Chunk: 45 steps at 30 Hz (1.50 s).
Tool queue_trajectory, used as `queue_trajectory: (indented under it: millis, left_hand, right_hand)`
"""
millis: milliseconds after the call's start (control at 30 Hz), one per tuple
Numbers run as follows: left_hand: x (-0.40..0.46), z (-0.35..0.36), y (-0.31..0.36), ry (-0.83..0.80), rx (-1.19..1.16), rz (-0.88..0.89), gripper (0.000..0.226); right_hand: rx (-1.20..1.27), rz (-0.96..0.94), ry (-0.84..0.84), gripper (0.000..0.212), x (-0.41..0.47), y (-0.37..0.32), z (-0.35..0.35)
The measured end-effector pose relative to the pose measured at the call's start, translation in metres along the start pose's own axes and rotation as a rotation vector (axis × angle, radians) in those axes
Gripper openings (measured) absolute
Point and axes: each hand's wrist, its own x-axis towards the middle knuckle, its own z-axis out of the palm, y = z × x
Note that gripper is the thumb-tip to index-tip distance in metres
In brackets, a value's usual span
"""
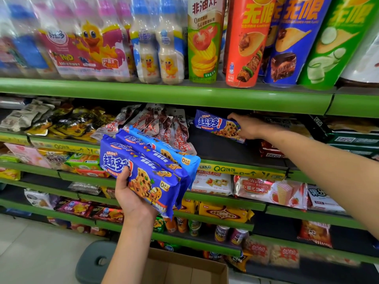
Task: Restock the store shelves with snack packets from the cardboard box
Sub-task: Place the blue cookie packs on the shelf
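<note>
My left hand [131, 198] grips a stack of three blue cookie packets [151, 167] from below, held in front of the shelves at centre. My right hand [247, 127] reaches into the second shelf [225, 150] and holds one more blue cookie packet [217, 125] by its right end, tilted just above the dark shelf floor. The open cardboard box [184, 269] is at the bottom, below my left forearm.
Green-edged shelves fill the view. Bottled drinks [160, 48] and chip tubes [248, 42] stand on the top shelf. Grey-red snack pouches [164, 126] lie left of the placed packet, dark boxes [348, 132] to its right. Wafer packs [266, 189] sit lower. A grey stool [94, 261] stands on the floor.
</note>
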Motion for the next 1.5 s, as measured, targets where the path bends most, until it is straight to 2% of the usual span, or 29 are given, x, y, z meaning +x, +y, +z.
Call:
queue_trajectory:
  millis: [100,200,300,500,633,767,833,900,1100,1233,1300,1367,1433,1500]
  left_hand:
    - [0.0,0.001,0.0,-0.015,-0.005,-0.015,0.035]
    - [0.001,0.003,-0.002,-0.019,-0.014,-0.023,0.034]
    - [0.001,0.005,-0.003,-0.029,-0.004,-0.026,0.032]
    - [0.001,0.001,-0.007,-0.015,0.011,-0.021,0.028]
    - [0.002,-0.001,-0.009,-0.007,-0.015,-0.014,0.036]
    - [0.001,-0.003,-0.009,-0.015,-0.007,0.012,0.038]
    - [0.001,-0.003,-0.008,-0.013,-0.001,0.022,0.038]
    - [0.002,-0.003,-0.007,0.001,0.007,0.028,0.037]
    - [0.006,-0.004,-0.005,0.046,0.025,0.048,0.037]
    - [0.007,-0.003,-0.003,0.046,0.02,0.039,0.035]
    - [0.008,-0.003,-0.002,0.04,0.014,0.036,0.034]
    - [0.007,-0.002,-0.002,0.046,0.006,0.022,0.034]
    - [0.007,-0.002,-0.002,0.039,0.005,-0.003,0.033]
    - [0.007,0.0,-0.002,0.017,0.002,-0.028,0.03]
  right_hand:
    - [0.015,0.004,0.022,0.061,0.004,-0.002,-0.003]
    - [0.042,0.006,0.18,0.046,0.009,0.0,-0.003]
    - [-0.009,-0.017,0.219,0.042,0.014,-0.007,0.006]
    - [-0.353,0.124,0.011,0.079,0.023,-0.018,0.025]
    - [-0.188,0.111,-0.016,0.077,0.043,-0.012,0.032]
    - [-0.082,0.102,0.127,0.048,0.07,-0.005,0.034]
    - [-0.051,0.154,0.211,0.049,0.08,-0.001,0.036]
    - [-0.037,0.181,0.214,0.046,0.084,0.001,0.036]
    - [0.054,0.062,0.18,0.05,0.094,-0.017,0.05]
    - [0.359,0.144,0.336,0.048,0.101,-0.014,0.044]
    - [0.38,0.189,0.395,0.049,0.102,-0.014,0.041]
    - [0.348,0.207,0.341,0.048,0.104,-0.015,0.043]
    - [0.235,0.196,0.17,0.049,0.091,-0.02,0.044]
    - [0.18,0.131,0.15,0.06,0.075,-0.036,0.041]
